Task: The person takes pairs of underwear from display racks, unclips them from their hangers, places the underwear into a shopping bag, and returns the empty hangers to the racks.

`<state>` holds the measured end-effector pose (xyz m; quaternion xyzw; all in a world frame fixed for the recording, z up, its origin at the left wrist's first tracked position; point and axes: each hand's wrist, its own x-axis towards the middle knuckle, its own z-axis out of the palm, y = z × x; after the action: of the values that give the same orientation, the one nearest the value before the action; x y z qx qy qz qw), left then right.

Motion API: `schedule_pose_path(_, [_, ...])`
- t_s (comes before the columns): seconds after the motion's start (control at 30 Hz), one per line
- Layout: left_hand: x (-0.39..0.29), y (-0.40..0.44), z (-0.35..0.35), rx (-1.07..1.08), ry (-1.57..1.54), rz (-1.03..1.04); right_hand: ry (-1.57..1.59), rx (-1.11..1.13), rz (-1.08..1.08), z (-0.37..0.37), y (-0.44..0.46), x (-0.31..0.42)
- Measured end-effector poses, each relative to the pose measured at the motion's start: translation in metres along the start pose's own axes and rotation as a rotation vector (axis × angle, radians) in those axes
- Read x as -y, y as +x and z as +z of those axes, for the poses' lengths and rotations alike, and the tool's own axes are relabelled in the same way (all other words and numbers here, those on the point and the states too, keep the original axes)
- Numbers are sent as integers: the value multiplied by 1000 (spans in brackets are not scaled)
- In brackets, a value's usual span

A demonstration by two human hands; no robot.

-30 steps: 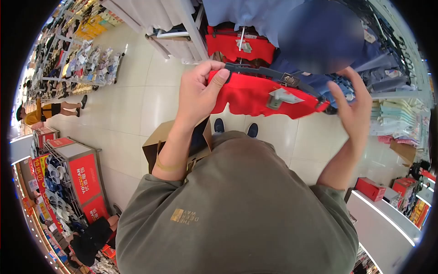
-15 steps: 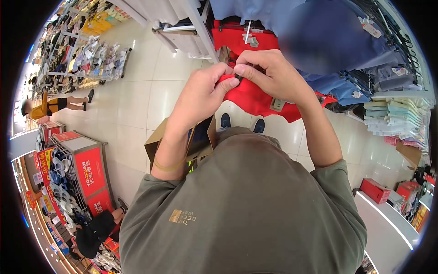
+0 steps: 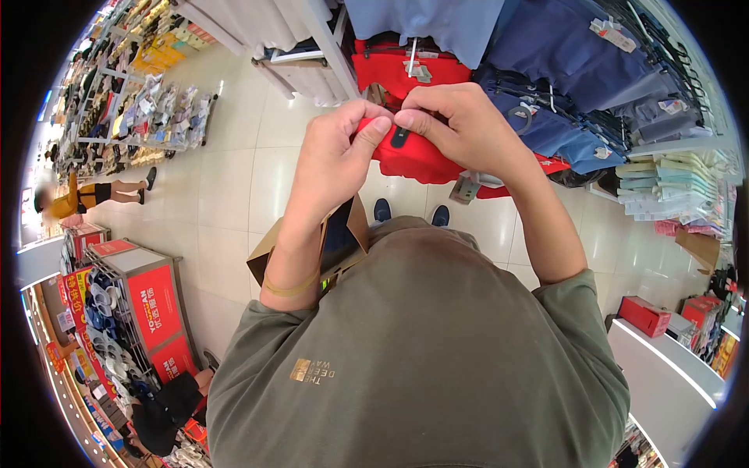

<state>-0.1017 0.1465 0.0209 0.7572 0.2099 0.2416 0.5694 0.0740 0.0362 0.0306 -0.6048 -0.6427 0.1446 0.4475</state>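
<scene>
A red garment (image 3: 417,160) hangs between my two hands, with a black hanger clip (image 3: 400,136) on its upper edge. My left hand (image 3: 341,144) pinches the garment's left end between thumb and fingers. Right beside it, my right hand (image 3: 460,125) is closed on the same edge, its thumb near the clip. A tag (image 3: 464,189) dangles below the garment. Most of the hanger is hidden behind my right hand. Behind, more red garments (image 3: 413,69) hang on the rack.
Blue garments (image 3: 562,62) hang at upper right, beside folded pale clothes (image 3: 663,187). A cardboard box (image 3: 269,246) is near my left forearm. A red-and-grey stand (image 3: 152,300) is at left. Two people are there: one in yellow (image 3: 74,195), one in black (image 3: 164,409).
My right hand has come from the garment's far right end to its left end beside my left hand. The clip now shows lying on the red cloth.
</scene>
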Motion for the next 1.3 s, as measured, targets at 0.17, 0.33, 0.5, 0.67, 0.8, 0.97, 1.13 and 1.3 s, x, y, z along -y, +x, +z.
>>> schedule_pose_path(0.17, [5, -3, 10, -44, -75, -13, -94, 30, 19, -2, -6, 0])
schedule_pose_path(0.33, [-3, -6, 15, 4, -58, -64, -22, 58, 56, -6, -16, -4])
schedule_pose_path(0.5, [-1, -19, 15, 236, 68, -130, -81, -36, -52, 0, -33, -7])
schedule_pose_path(0.67, [19, -38, 41, 134, 35, -100, -154, -11, -25, -7, -52, -2])
schedule_pose_path(0.8, [22, -51, 63, 83, 49, -152, -188, 69, -16, -1, -66, -13])
schedule_pose_path(0.97, [20, -66, 70, -49, 112, -172, -277, -103, -176, -39, -83, 21])
schedule_pose_path(1.13, [26, -80, 45, -168, 167, -177, -200, 71, 137, -136, -135, -28])
schedule_pose_path(1.3, [38, -60, 40, -217, 156, -134, 109, 392, 565, -76, -151, -94])
